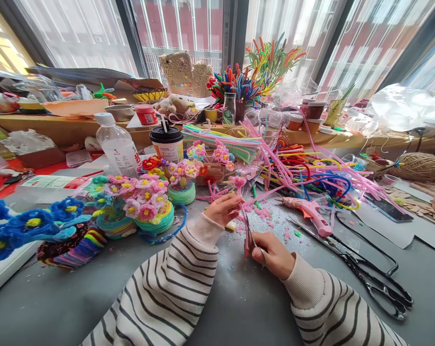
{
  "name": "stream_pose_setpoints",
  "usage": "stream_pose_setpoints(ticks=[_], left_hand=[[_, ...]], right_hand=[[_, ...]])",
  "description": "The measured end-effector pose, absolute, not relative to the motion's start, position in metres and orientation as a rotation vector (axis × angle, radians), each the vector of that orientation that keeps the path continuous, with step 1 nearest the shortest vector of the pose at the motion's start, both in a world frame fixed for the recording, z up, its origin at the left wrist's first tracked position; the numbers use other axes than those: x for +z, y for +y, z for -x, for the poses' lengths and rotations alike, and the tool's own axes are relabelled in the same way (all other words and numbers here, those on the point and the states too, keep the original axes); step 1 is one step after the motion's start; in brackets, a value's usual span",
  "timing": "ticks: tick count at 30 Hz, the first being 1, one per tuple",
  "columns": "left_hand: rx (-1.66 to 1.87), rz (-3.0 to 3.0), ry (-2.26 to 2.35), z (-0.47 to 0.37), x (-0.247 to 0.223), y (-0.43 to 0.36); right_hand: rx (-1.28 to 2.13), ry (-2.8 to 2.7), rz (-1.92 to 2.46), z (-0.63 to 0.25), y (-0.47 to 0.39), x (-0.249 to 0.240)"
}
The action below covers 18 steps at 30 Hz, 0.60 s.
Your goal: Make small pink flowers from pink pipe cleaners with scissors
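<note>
Cream, black-striped fabric sleeves [163,283]: over grey tabletop [235,307];
Right hand [273,253]: curled around slim metal scissors [251,234];
Left hand [223,210]: fingertips closed on fuzzy pink stemmed flower [238,181];
Flower: just beyond scissors' tips.

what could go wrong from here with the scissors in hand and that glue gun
The silver scissors in the right hand are close to the left hand, so a slip might nick it.
The pink glue gun lies beside loose pipe cleaners; if hot, it might scorch them, though its heat doesn't show.
</note>
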State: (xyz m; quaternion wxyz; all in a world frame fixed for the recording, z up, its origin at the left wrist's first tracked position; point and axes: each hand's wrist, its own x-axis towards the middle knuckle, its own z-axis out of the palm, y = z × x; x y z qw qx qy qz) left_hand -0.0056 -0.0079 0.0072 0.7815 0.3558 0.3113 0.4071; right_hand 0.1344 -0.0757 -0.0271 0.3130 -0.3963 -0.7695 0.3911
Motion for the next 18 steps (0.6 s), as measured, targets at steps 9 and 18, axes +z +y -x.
stream_pose_setpoints(ticks=[9, 18], left_hand=[[0.884, -0.769, 0.707, 0.0030, 0.0046, -0.0090], [1.006, -0.703, 0.720, 0.0030, 0.0029, -0.0056]], right_hand=[[0.994, -1.981, 1.105, -0.1338, -0.0761, -0.0287], [0.882, -1.837, 1.203, -0.1325, -0.0752, -0.0304]])
